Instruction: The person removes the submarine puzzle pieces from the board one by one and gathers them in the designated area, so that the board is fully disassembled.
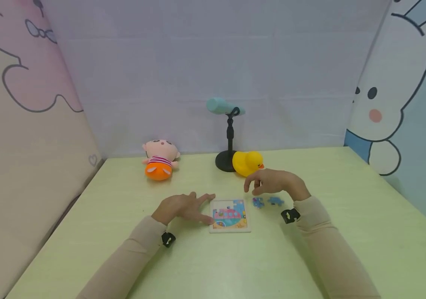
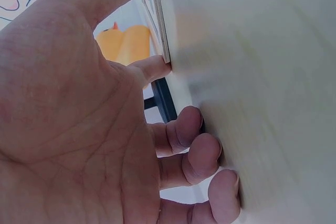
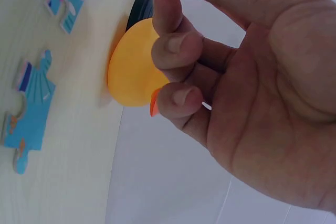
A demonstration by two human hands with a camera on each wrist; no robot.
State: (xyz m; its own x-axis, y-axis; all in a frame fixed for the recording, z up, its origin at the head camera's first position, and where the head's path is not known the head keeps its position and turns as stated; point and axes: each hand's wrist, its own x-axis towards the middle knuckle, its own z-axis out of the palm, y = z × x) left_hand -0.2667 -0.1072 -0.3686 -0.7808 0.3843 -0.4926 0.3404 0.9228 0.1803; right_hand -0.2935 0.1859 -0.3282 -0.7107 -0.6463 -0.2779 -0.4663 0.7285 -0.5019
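Observation:
A square jigsaw puzzle (image 1: pixel 229 216) in a pale frame lies on the table, partly filled with a pink and blue picture. At its left side is my left hand (image 1: pixel 187 207), thumb and index finger spread along the frame's edge; the other fingers bend loosely near the tabletop in the left wrist view. My right hand (image 1: pixel 272 181) hovers above two loose blue puzzle pieces, its fingers loosely curled around nothing. One piece (image 1: pixel 258 202) lies just right of the frame. Further right is the other piece (image 1: pixel 275 201), larger in the right wrist view (image 3: pixel 34 111).
Behind my right hand sits a yellow rubber duck (image 1: pixel 246 162), against the black base of a stand (image 1: pixel 230 137) bearing a mint-green cylinder (image 1: pixel 222 106). A pink plush doll (image 1: pixel 159 160) lies at the back left. Printed cloth walls enclose the table's back and sides.

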